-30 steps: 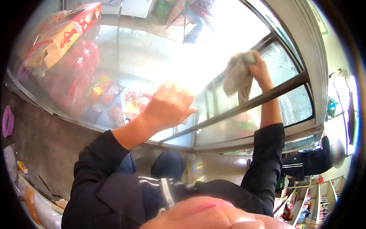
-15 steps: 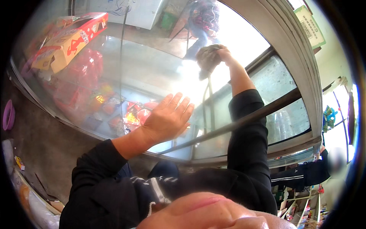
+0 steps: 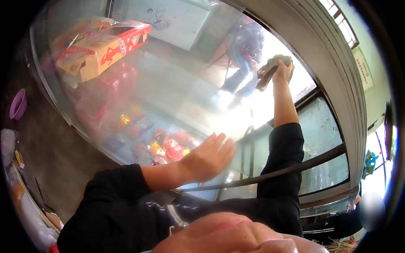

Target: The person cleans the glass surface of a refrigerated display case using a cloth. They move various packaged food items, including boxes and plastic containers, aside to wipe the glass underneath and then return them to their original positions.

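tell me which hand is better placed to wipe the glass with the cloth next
Probably the right hand: it grips the crumpled greyish-brown cloth, stretched well forward by the glass. The left hand is open, lower in view, with no cloth visible.

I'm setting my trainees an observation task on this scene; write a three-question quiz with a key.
1. Fill in "left" or "right": in the picture, the purple basin is to the ____ of the red-and-tan cardboard box.

2. Multiple choice: what is the right hand holding?
A) the red-and-tan cardboard box
B) the purple basin
C) a grey-brown rag

3. Look at the left hand. True or false: it is gripping the red-and-tan cardboard box.

Key:
1. left
2. C
3. False; it is open, with nothing visible in its grasp.
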`<state>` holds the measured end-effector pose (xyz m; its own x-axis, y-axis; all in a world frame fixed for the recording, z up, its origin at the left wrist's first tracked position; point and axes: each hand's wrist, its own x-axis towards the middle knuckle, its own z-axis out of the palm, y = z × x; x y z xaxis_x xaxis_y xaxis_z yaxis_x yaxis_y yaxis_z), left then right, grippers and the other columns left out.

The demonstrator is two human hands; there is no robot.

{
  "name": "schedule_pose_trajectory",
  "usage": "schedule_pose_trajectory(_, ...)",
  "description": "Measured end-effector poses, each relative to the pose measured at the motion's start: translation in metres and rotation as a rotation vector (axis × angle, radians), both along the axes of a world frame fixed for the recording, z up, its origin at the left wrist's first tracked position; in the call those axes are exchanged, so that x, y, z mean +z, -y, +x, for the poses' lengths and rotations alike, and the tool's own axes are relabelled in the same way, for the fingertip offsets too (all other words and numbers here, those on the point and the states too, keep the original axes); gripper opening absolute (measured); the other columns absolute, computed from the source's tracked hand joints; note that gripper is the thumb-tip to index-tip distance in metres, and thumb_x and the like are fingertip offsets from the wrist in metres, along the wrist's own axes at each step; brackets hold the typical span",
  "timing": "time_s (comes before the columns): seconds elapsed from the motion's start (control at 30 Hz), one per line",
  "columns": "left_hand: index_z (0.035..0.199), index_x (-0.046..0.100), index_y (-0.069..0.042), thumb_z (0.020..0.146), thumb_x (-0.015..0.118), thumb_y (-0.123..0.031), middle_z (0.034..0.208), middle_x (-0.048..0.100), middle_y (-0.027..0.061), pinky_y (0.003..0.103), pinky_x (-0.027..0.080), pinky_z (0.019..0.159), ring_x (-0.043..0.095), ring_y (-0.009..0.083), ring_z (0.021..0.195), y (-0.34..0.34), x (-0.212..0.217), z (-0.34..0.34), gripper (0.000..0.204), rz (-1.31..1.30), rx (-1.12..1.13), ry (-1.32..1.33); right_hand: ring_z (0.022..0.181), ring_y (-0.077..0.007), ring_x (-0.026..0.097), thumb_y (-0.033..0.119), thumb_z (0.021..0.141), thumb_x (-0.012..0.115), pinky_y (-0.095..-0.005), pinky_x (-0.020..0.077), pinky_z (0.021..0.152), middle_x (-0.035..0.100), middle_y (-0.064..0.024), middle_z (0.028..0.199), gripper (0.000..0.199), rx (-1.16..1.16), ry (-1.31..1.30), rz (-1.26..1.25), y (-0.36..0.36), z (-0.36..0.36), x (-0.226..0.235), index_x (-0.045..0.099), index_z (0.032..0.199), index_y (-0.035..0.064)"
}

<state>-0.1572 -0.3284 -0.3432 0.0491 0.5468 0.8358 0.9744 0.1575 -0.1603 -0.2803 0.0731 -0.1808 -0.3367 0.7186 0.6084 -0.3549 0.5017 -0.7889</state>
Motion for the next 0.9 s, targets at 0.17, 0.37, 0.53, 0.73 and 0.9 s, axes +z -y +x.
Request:
schedule_pose_trajectory(0.17, 0.106, 0.066, -0.005, 0.081, 0.058, -0.020, 0.111, 0.065, 0.0137, 0.040, 0.048, 0.090, 0.063, 0.0312, 0.104, 0.002, 0.001, -0.002, 0.031, -0.034, 0.015, 0.046, 0.102, -0.0216, 0.055, 0.007, 0.084, 0.058, -0.0334, 0.0449, 0.087, 0.052, -0.0106, 0.123, 0.063, 0.340, 0.468, 0.318, 0.002, -0.025, -0.019, 0.035, 0.142, 0.0117)
schedule_pose_trajectory(0.37, 0.108, 0.066, -0.005, 0.081, 0.058, -0.019, 0.111, 0.065, 0.0136, 0.040, 0.047, 0.092, 0.063, 0.0303, 0.105, 0.005, 0.003, -0.006, 0.031, -0.075, 0.052, 0.036, 0.099, -0.0237, 0.058, 0.021, 0.083, 0.062, -0.0324, 0.0480, 0.084, 0.052, -0.0142, 0.127, 0.070, -0.116, 0.871, 1.223, 0.017, -0.044, -0.055, 0.031, 0.146, 0.0153)
schedule_pose_trajectory(0.53, 0.108, 0.066, -0.006, 0.081, 0.059, -0.019, 0.110, 0.066, 0.0119, 0.041, 0.046, 0.094, 0.062, 0.0289, 0.107, 0.003, 0.005, -0.001, 0.031, -0.078, 0.068, 0.050, 0.117, -0.0326, 0.051, 0.022, 0.079, 0.064, -0.0385, 0.0437, 0.095, 0.043, -0.0193, 0.138, 0.070, -0.404, 0.513, 1.087, -0.063, 0.003, -0.033, 0.037, 0.142, 0.0112)
schedule_pose_trajectory(0.73, 0.108, 0.067, -0.006, 0.081, 0.061, -0.022, 0.110, 0.066, 0.0120, 0.041, 0.045, 0.095, 0.062, 0.0291, 0.108, 0.000, 0.007, 0.001, 0.032, -0.097, 0.083, 0.047, 0.120, -0.0331, 0.048, 0.021, 0.081, 0.060, -0.0392, 0.0424, 0.097, 0.041, -0.0168, 0.140, 0.062, -0.719, 0.510, 0.343, -0.139, 0.058, -0.015, 0.041, 0.140, 0.0131)
schedule_pose_trajectory(0.9, 0.108, 0.066, -0.007, 0.082, 0.060, -0.024, 0.112, 0.066, 0.0122, 0.042, 0.045, 0.096, 0.062, 0.0299, 0.108, -0.004, 0.002, 0.002, 0.032, -0.084, 0.066, 0.061, 0.123, -0.0336, 0.046, 0.021, 0.083, 0.056, -0.0397, 0.0413, 0.099, 0.039, -0.0147, 0.143, 0.057, -0.692, 0.416, 0.291, -0.135, 0.024, -0.005, 0.044, 0.138, 0.0146)
